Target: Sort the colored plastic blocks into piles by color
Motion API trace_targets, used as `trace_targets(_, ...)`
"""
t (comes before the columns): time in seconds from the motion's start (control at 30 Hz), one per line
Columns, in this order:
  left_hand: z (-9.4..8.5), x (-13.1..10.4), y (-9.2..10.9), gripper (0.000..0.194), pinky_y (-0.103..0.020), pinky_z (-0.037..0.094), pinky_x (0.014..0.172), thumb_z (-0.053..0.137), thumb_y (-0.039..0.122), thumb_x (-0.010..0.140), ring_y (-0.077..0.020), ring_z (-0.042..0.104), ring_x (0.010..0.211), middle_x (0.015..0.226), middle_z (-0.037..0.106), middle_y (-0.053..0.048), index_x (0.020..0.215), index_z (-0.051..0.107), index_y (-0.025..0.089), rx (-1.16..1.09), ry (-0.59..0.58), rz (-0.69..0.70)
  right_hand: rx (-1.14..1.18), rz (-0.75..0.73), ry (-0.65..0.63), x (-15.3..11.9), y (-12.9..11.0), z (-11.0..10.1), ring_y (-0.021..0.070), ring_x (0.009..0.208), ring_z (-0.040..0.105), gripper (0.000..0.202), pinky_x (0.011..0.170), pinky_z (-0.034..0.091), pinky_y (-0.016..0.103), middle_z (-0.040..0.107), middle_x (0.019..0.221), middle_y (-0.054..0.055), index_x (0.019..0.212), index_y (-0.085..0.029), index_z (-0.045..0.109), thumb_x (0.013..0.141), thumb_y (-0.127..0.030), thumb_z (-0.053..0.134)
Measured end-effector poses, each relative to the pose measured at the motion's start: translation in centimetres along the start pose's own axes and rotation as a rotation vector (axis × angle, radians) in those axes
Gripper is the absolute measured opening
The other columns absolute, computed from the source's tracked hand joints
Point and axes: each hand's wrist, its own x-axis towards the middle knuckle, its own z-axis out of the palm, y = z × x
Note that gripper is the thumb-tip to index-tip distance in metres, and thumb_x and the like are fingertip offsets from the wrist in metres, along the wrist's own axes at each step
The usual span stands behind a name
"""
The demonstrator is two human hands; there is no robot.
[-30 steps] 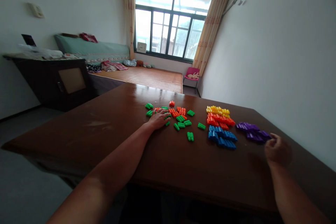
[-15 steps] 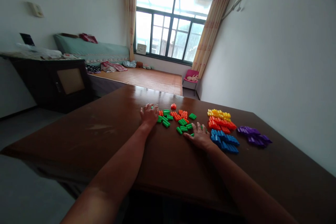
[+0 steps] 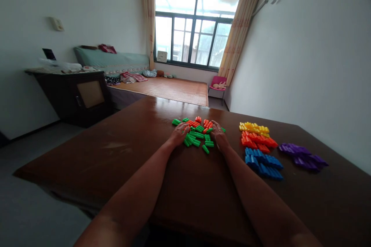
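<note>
Several small green plastic pieces (image 3: 197, 135) lie in a loose heap on the brown table, mixed with a few orange pieces (image 3: 192, 123) at the far side. My left hand (image 3: 179, 134) rests at the heap's left edge, its fingers stretched out and touching green pieces. On the opposite side, my right hand (image 3: 219, 136) stands on its edge with fingers extended, against the green and orange pieces. Neither hand grips anything that I can see. Some pieces are partly hidden behind the fingers.
To the right lie sorted groups of yellow pieces (image 3: 254, 128), red-orange pieces (image 3: 257, 141), blue pieces (image 3: 263, 163) and purple pieces (image 3: 303, 156). Beyond the table (image 3: 121, 150) stand a bed (image 3: 174, 88), a dark cabinet (image 3: 72, 92) and a pink chair (image 3: 218, 84).
Both hands have come closer together, my right hand moving away from the blue pieces. The green pieces between them are now packed more tightly. The view has shifted slightly.
</note>
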Motion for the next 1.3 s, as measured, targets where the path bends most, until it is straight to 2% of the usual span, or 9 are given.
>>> trace_targets(0.1, -0.1, 0.3, -0.1, 0.037, -0.039, 0.04, 0.108, 0.038, 0.032, 0.095, -0.0217, 0.055, 0.119, 0.121, 0.064, -0.011, 0.113, 0.065, 0.015, -0.002, 0.034, 0.007, -0.08, 0.105, 0.093, -0.2, 1.2, -1.9, 0.0223, 0.107, 0.06, 0.048, 0.094, 0.047, 0.04, 0.064, 0.12, 0.01, 0.122, -0.019, 0.058, 0.089, -0.046, 0.038)
trace_targets(0.2, -0.2, -0.1, 0.5, 0.039, -0.041, 0.038, 0.11, 0.041, 0.039, 0.094, -0.0227, 0.051, 0.124, 0.127, 0.061, -0.01, 0.118, 0.064, 0.019, 0.051, -0.05, 0.044, -0.205, 0.179, 0.113, -0.3, 1.5, -3.0, 0.0232, 0.1, 0.063, 0.041, 0.092, 0.047, 0.04, 0.067, 0.11, 0.011, 0.112, -0.017, 0.063, 0.086, -0.041, 0.042)
trace_targets(0.33, -0.4, -1.3, 1.7, 0.058, -0.049, 0.031, 0.113, 0.062, 0.059, 0.078, -0.031, 0.037, 0.136, 0.143, 0.048, -0.005, 0.129, 0.058, 0.031, 0.225, -0.291, 0.114, -0.276, 0.131, -0.043, -0.7, 0.8, -2.8, 0.0219, 0.096, 0.065, 0.033, 0.089, 0.049, 0.037, 0.07, 0.104, 0.008, 0.11, -0.022, 0.065, 0.085, -0.038, 0.05)
trace_targets(0.43, -0.4, -1.8, 1.9, 0.061, -0.049, 0.03, 0.113, 0.065, 0.058, 0.076, -0.0309, 0.035, 0.136, 0.143, 0.048, -0.003, 0.13, 0.056, 0.034, 0.292, -0.357, 0.169, -0.268, 0.057, -0.163, -1.1, 0.0, -2.2, 0.0204, 0.093, 0.066, 0.03, 0.086, 0.051, 0.034, 0.072, 0.099, 0.003, 0.108, -0.027, 0.066, 0.081, -0.038, 0.059)
trace_targets(0.6, -0.1, -1.8, 1.9, 0.05, -0.045, 0.033, 0.112, 0.06, 0.056, 0.081, -0.027, 0.04, 0.131, 0.137, 0.052, -0.003, 0.125, 0.06, 0.033, 0.347, -0.272, 0.169, -0.217, -0.01, -0.255, -1.4, -0.4, -1.9, 0.0176, 0.083, 0.067, 0.025, 0.08, 0.052, 0.031, 0.072, 0.092, 0.001, 0.1, -0.026, 0.069, 0.078, -0.037, 0.064)
trace_targets(0.7, 0.1, -1.3, 2.4, 0.049, -0.046, 0.037, 0.108, 0.061, 0.057, 0.08, -0.0285, 0.042, 0.127, 0.132, 0.053, -0.005, 0.122, 0.061, 0.031, 0.371, -0.241, 0.106, -0.207, 0.019, -0.195, -1.2, -0.3, -1.9, 0.0173, 0.076, 0.066, 0.022, 0.075, 0.053, 0.031, 0.072, 0.088, 0.002, 0.094, -0.023, 0.069, 0.077, -0.036, 0.064)
trace_targets(0.83, 0.1, 0.0, 2.5, 0.053, -0.048, 0.038, 0.105, 0.073, 0.056, 0.067, -0.0309, 0.046, 0.121, 0.121, 0.057, -0.007, 0.112, 0.065, 0.03, 0.368, -0.302, 0.032, -0.194, 0.05, -0.087, -0.8, 0.1, -2.1, 0.0169, 0.074, 0.065, 0.02, 0.075, 0.052, 0.032, 0.07, 0.084, 0.003, 0.09, -0.021, 0.067, 0.076, -0.034, 0.063)
trace_targets(1.07, -0.2, 0.2, 0.5, 0.039, -0.04, 0.037, 0.108, 0.069, 0.039, 0.076, -0.0247, 0.049, 0.122, 0.125, 0.058, -0.007, 0.113, 0.067, 0.025, 0.188, -0.246, 0.216, -0.173, 0.098, -0.016, -0.6, 0.7, -2.5, 0.0169, 0.072, 0.064, 0.022, 0.075, 0.052, 0.032, 0.069, 0.08, 0.002, 0.09, -0.021, 0.068, 0.08, -0.032, 0.051)
trace_targets(1.3, -0.3, -0.2, 0.3, 0.026, -0.039, 0.04, 0.107, 0.063, 0.034, 0.08, -0.0229, 0.054, 0.117, 0.119, 0.063, -0.007, 0.102, 0.072, 0.023, 0.085, -0.156, 0.214, -0.289, 0.064, 0.004, -0.4, 0.8, -2.5, 0.0194, 0.086, 0.063, 0.033, 0.086, 0.05, 0.036, 0.068, 0.097, 0.008, 0.101, -0.018, 0.068, 0.084, -0.026, 0.041)
